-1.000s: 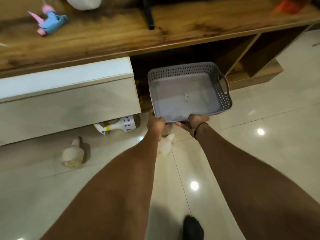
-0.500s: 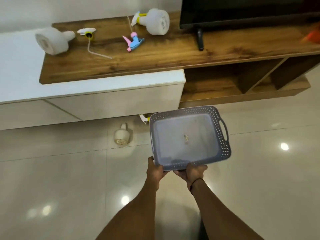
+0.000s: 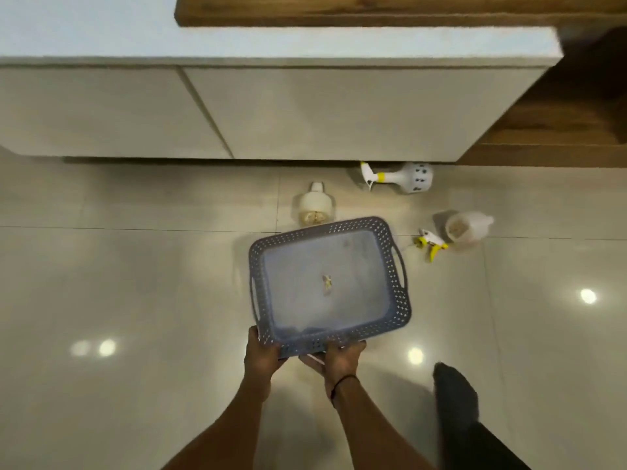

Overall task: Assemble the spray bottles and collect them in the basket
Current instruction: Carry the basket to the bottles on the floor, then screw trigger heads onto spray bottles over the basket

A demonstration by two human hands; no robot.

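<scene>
I hold a grey perforated basket (image 3: pixel 400 286) above the tiled floor; my left hand (image 3: pixel 263 354) and my right hand (image 3: pixel 341 359) both grip its near rim. Inside lies only a small yellowish scrap (image 3: pixel 327 283). On the floor beyond it lie an open white bottle without a head (image 3: pixel 314 206), an assembled white bottle with a yellow-collared sprayer (image 3: pixel 400 178) by the cabinet, another open white bottle (image 3: pixel 470 225) on its side, and a loose yellow-and-white spray head (image 3: pixel 429 244) beside it.
A white cabinet (image 3: pixel 271 110) with drawer fronts runs across the top, under a wooden top (image 3: pixel 373 10). Open wooden shelves (image 3: pixel 559 123) stand at the right. My dark-socked foot (image 3: pixel 454 391) is on the floor at lower right.
My view has tilted down and the basket has come back towards me, away from the wooden shelf. The tabletop parts have left view; the second floor bottle and loose spray head have appeared.
</scene>
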